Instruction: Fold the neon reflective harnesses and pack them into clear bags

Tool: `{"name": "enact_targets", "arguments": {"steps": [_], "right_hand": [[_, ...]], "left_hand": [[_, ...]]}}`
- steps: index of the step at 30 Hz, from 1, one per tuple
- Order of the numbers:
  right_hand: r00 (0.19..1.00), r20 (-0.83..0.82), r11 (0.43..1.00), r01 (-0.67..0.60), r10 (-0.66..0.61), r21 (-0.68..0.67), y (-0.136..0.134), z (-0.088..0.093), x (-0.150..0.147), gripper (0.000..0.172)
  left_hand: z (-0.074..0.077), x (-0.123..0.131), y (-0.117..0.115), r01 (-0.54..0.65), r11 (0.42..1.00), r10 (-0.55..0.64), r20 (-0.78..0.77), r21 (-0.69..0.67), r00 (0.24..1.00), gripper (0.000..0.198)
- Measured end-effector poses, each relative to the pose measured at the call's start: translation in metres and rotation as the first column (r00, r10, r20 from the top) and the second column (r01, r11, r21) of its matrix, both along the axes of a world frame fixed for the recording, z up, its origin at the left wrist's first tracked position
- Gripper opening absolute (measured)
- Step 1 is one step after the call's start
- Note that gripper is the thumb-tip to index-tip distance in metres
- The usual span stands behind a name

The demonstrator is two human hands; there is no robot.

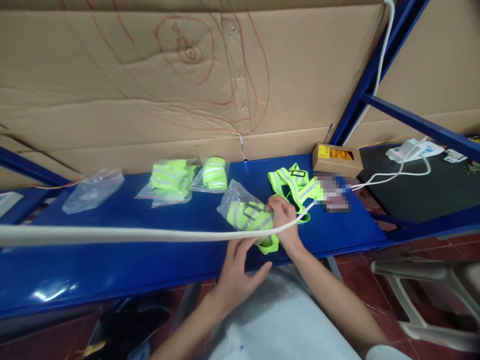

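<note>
A neon-yellow reflective strap bundle [249, 217] lies partly inside a clear plastic bag [236, 197] on the blue shelf [150, 260]. My right hand [285, 217] is closed on the bundle's right end, pressing it into the bag. Just below, at the shelf's front edge, my left hand [238, 270] has its fingers spread and touches the bundle's lower end. A loose reflective strap [292, 182] lies unfolded just beyond my right hand.
Two bagged straps [172, 180] [213, 174] and an empty clear bag [93, 189] lie further left. A small cardboard box [337, 159] stands at the back right. A white cable [112, 234] crosses the view. Cardboard sheets form the back wall. A plastic chair [431, 290] stands at right.
</note>
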State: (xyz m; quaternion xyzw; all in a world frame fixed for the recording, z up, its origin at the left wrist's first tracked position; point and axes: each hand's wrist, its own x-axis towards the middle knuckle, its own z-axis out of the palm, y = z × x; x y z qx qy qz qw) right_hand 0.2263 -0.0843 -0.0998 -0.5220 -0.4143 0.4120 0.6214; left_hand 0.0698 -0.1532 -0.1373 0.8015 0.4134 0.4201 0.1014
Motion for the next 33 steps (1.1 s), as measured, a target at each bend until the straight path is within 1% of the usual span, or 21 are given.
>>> {"name": "enact_targets", "arguments": {"steps": [1,3,5,6,7,8,10,11,12,13,15,17,18,21,23,24,26,28,29,31,33], "right_hand": [[1.000,-0.023,1.000,0.003,-0.004,-0.018,0.001,0.001,0.001,0.033],[0.999,-0.040,1.000,-0.002,0.001,-0.029,0.000,0.001,0.003,0.031],[1.000,-0.014,1.000,-0.020,0.020,-0.004,-0.007,0.002,0.004,0.028],[0.998,0.027,0.998,-0.060,0.059,0.028,-0.013,0.003,0.007,0.026],[0.987,0.091,0.988,-0.141,0.135,0.066,-0.019,0.004,0.010,0.026],[0.956,0.173,0.962,-0.256,0.237,0.098,-0.026,0.005,0.014,0.033],[0.818,0.358,0.849,-0.516,0.450,0.113,-0.036,0.006,0.025,0.069],[0.745,0.431,0.792,-0.601,0.510,0.102,-0.039,0.005,0.030,0.083],[0.698,0.480,0.762,-0.642,0.532,0.089,-0.040,0.004,0.034,0.088],[0.689,0.505,0.764,-0.639,0.520,0.085,-0.040,0.001,0.038,0.086],[0.737,0.519,0.826,-0.555,0.434,0.097,-0.037,-0.006,0.040,0.071],[0.793,0.511,0.888,-0.445,0.331,0.115,-0.032,-0.014,0.037,0.058],[0.817,0.498,0.909,-0.399,0.290,0.124,-0.030,-0.018,0.034,0.055],[0.876,0.430,0.944,-0.301,0.217,0.136,-0.028,-0.027,0.030,0.050],[0.897,0.413,0.964,-0.232,0.158,0.134,-0.029,-0.029,0.031,0.050],[0.896,0.426,0.971,-0.196,0.121,0.136,-0.030,-0.030,0.032,0.050],[0.874,0.484,0.981,-0.132,0.047,0.145,-0.032,-0.029,0.034,0.047],[0.827,0.562,0.985,-0.080,-0.022,0.156,-0.035,-0.028,0.035,0.041],[0.795,0.604,0.986,-0.055,-0.052,0.157,-0.036,-0.028,0.035,0.038],[0.729,0.679,0.991,-0.009,-0.087,0.137,-0.038,-0.027,0.035,0.033],[0.696,0.715,0.996,-0.010,-0.057,0.089,-0.039,-0.026,0.037,0.030]], "left_hand": [[-0.001,0.001,-0.001,-0.064,0.998,0.064,0.009,0.000,0.998,0.056],[-0.003,0.002,0.001,-0.148,0.989,0.147,0.036,0.011,0.988,0.051],[-0.003,0.002,0.005,-0.162,0.986,0.159,0.064,0.035,0.985,0.036],[-0.003,0.001,0.007,-0.163,0.986,0.159,0.082,0.045,0.984,0.030],[-0.002,-0.001,0.009,-0.167,0.985,0.161,0.102,0.050,0.982,0.025],[-0.002,-0.003,0.010,-0.173,0.984,0.166,0.122,0.050,0.978,0.021],[-0.003,-0.007,0.010,-0.181,0.983,0.174,0.153,0.031,0.973,0.013],[-0.003,-0.009,0.009,-0.179,0.984,0.173,0.160,0.020,0.972,0.011],[-0.004,-0.009,0.009,-0.179,0.984,0.175,0.161,0.012,0.971,0.010],[-0.005,-0.009,0.009,-0.191,0.981,0.187,0.160,0.012,0.969,0.011],[-0.007,-0.008,0.010,-0.232,0.972,0.224,0.129,0.048,0.966,0.014],[-0.006,-0.006,0.015,-0.264,0.952,0.262,0.035,0.157,0.964,0.017],[-0.006,-0.006,0.017,-0.263,0.939,0.277,-0.034,0.220,0.960,0.016],[-0.001,-0.006,0.022,-0.242,0.907,0.328,-0.219,0.345,0.919,0.010],[0.002,-0.005,0.019,-0.229,0.906,0.333,-0.266,0.356,0.905,0.004],[0.004,-0.004,0.016,-0.207,0.918,0.305,-0.267,0.339,0.914,0.003],[0.008,0.002,0.009,-0.141,0.954,0.203,-0.222,0.265,0.954,0.008],[0.012,0.008,0.003,-0.078,0.977,0.106,-0.140,0.197,0.985,0.011],[0.013,0.011,0.001,-0.059,0.981,0.079,-0.104,0.185,0.991,0.011],[0.014,0.016,0.001,-0.050,0.980,0.065,-0.069,0.193,0.995,0.011],[0.012,0.018,0.004,-0.064,0.975,0.083,-0.086,0.211,0.993,0.012]]}}
